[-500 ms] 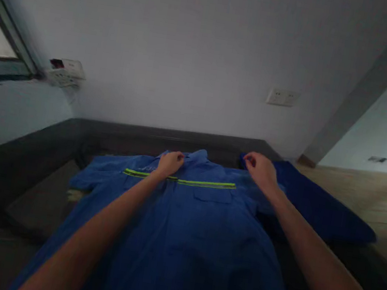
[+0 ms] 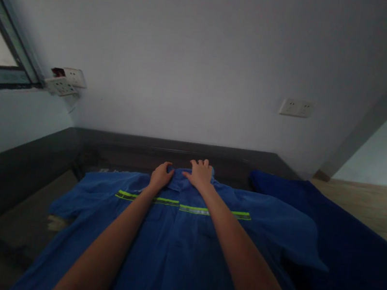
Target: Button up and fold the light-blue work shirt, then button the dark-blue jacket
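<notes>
A blue short-sleeved work shirt (image 2: 181, 241) lies spread out with its collar away from me. A yellow-green and grey reflective stripe (image 2: 166, 202) crosses its chest. My left hand (image 2: 161, 177) rests at the left side of the collar (image 2: 176, 173), thumb and fingers apart. On the collar's right side lies my right hand (image 2: 201, 173), its fingers spread over the cloth. Both forearms cover parts of the shirt front. The right sleeve (image 2: 287, 226) extends flat to the side.
A darker blue cloth (image 2: 327, 230) lies to the right, partly under the sleeve. The dark raised edge (image 2: 142, 142) of the surface runs along the wall. Wall sockets (image 2: 296, 108) are at the right, and a power strip (image 2: 62, 86) hangs near the window at the left.
My right hand has moved left from the right shoulder area to the collar, and its fingers have spread. The right sleeve now lies further outward. My left hand's fingers have opened; the view has shifted.
</notes>
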### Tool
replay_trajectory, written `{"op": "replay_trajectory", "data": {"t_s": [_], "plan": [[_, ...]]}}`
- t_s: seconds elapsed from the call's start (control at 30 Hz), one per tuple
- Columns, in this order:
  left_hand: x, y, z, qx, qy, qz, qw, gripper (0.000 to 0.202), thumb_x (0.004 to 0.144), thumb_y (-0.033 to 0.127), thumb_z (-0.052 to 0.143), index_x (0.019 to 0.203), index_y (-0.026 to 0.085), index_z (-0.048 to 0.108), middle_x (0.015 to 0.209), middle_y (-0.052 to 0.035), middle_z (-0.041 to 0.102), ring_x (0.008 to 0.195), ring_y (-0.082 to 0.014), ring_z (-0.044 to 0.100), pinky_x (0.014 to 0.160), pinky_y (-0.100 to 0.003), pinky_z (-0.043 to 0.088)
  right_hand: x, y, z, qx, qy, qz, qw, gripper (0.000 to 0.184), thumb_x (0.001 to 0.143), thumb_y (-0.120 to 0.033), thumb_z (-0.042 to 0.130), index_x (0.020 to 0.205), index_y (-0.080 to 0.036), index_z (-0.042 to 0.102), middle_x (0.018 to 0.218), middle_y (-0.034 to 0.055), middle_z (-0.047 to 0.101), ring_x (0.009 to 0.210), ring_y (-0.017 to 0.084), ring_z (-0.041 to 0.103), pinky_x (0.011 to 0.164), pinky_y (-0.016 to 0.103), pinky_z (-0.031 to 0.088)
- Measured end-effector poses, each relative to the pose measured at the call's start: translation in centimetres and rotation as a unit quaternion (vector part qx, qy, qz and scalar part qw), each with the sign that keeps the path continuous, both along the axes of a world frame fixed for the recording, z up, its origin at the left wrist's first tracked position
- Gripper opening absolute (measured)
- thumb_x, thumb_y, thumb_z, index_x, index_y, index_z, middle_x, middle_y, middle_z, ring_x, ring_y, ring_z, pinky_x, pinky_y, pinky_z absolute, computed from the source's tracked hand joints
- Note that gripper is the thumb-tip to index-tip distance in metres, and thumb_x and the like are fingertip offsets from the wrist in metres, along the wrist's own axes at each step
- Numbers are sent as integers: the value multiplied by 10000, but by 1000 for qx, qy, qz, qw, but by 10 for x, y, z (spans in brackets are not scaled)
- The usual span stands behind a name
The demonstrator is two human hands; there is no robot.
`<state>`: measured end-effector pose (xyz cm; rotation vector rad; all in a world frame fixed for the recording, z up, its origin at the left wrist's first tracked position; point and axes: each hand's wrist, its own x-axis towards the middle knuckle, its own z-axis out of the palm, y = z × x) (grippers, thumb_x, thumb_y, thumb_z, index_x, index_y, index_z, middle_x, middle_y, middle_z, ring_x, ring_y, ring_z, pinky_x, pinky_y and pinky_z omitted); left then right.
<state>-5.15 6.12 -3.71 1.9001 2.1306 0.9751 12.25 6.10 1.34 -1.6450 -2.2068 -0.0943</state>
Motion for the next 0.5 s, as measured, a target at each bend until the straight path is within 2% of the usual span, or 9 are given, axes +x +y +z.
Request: {"op": "replay_trajectory", "data": {"t_s": [0.13,0.23,0.3,0.37,0.5], "plan": [[1,-2,2,-13,12,6,1000,346,801,234,577,1144,196,606,1130,-95,654,1066,-239,594,900,-336,448,1,-3,-7,-55,-23,-33,998,540,762,-330,675,1269,-219,527,1274,162,521,1246,336,345,915,433,369],[2,-2,7,-15,10,13,1000,328,793,243,583,1118,220,624,1122,-72,658,1058,-221,595,894,-313,445,17,-2,-3,-57,30,-53,997,453,845,-176,520,1292,-250,517,1231,145,539,1176,293,440,842,361,425],[3,-3,12,-11,6,21,1000,308,807,300,582,1102,228,636,1097,-66,670,1031,-216,606,874,-303,450,32,2,5,-42,84,-56,994,490,844,-88,434,1292,-265,524,1188,125,567,1096,249,516,826,324,439],[3,-4,17,-5,5,31,999,292,811,349,584,1070,235,657,1057,-65,686,992,-222,621,843,-305,458,52,10,14,-40,141,-49,988,501,803,-67,460,1256,-253,564,1123,97,613,1017,211,571,840,292,443],[-1,-5,27,-5,0,32,999,223,793,338,603,964,235,703,968,-56,715,923,-219,646,794,-287,469,98,25,27,-122,202,-56,970,375,748,-102,518,1068,-202,685,914,45,701,810,162,644,743,240,475]]}}
